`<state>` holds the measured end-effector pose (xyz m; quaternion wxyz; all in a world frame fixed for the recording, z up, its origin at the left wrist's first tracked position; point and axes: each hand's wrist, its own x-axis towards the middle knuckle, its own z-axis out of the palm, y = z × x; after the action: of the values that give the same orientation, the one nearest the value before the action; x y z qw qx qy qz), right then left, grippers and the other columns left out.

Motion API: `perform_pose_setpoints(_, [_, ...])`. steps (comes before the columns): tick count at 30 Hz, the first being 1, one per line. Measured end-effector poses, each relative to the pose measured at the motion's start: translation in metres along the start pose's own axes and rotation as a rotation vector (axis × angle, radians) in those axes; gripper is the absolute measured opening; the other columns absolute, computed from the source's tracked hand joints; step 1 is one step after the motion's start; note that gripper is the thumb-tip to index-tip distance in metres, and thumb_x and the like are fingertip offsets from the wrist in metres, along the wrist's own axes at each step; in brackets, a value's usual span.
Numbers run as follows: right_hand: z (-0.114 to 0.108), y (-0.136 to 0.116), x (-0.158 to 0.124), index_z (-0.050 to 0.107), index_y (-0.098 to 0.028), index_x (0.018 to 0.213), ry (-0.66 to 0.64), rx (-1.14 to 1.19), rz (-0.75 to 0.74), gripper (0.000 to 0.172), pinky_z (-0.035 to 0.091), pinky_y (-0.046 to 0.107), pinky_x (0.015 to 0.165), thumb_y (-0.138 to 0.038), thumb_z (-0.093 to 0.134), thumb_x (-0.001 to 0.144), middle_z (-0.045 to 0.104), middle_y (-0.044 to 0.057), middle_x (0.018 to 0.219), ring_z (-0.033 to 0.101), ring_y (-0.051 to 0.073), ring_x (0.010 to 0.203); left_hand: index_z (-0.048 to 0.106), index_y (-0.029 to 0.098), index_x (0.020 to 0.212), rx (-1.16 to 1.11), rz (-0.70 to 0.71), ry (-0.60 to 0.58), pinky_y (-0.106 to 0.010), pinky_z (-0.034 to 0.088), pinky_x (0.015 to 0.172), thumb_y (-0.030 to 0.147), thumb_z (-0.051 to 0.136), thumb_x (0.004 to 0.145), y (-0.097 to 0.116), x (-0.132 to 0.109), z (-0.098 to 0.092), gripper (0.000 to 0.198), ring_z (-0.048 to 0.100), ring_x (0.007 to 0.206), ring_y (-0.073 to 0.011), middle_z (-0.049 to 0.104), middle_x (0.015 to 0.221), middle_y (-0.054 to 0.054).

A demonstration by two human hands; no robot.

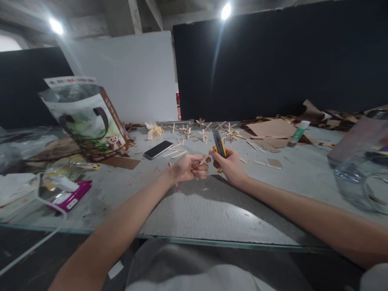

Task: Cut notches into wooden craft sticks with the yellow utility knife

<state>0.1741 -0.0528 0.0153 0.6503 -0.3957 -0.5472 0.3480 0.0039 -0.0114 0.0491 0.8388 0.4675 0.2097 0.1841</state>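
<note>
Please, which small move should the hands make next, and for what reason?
Perhaps tilt the black-and-yellow tool slowly toward the thin wooden stick. The left hand pinches the stick, the right hand grips the tool, and both hands are close together, but the tool's dark end points away from the stick.

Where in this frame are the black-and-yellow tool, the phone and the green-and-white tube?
Black-and-yellow tool (219, 143): head view, on its dark upper part.
Phone (158, 150): head view, on the middle of its dark screen.
Green-and-white tube (299, 133): head view, on its green side.
</note>
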Motion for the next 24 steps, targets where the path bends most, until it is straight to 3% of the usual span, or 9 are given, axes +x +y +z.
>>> perform_pose_setpoints(10, [0.005, 0.0, 0.002, 0.058, -0.021, 0.078, 0.018, 0.104, 0.047, 0.043, 0.03, 0.024, 0.043, -0.058, 0.08, 0.075, 0.039, -0.01, 0.054, 0.035, 0.008, 0.043, 0.052, 0.016, 0.074, 0.053, 0.097, 0.019, -0.018, 0.03, 0.047, 0.013, 0.05, 0.095, -0.001, 0.005, -0.008, 0.021, 0.029, 0.044, -0.0079, 0.026, 0.057, 0.007])
perform_pose_setpoints(18, [0.009, 0.007, 0.01, 0.065, -0.019, 0.079, 0.064, 0.078, 0.06, 0.046, 0.028, 0.025, 0.043, -0.061, 0.081, 0.073, 0.043, -0.008, 0.053, 0.037, 0.009, 0.043, 0.055, 0.015, 0.086, 0.115, 0.263, 0.143, -0.022, 0.033, 0.054, 0.006, 0.065, 0.081, -0.006, 0.013, -0.014, 0.014, 0.035, 0.05, -0.0079, 0.039, 0.061, 0.006])
perform_pose_setpoints(24, [0.013, 0.005, 0.014, 0.067, -0.019, 0.08, 0.072, 0.129, 0.095, 0.049, 0.027, 0.025, 0.043, -0.063, 0.083, 0.068, 0.044, -0.007, 0.052, 0.036, 0.009, 0.043, 0.06, 0.013, 0.09, 0.082, 0.33, 0.175, -0.027, 0.039, 0.058, 0.011, 0.063, 0.08, -0.005, 0.011, -0.017, 0.011, 0.048, 0.058, -0.0125, 0.049, 0.068, 0.001])
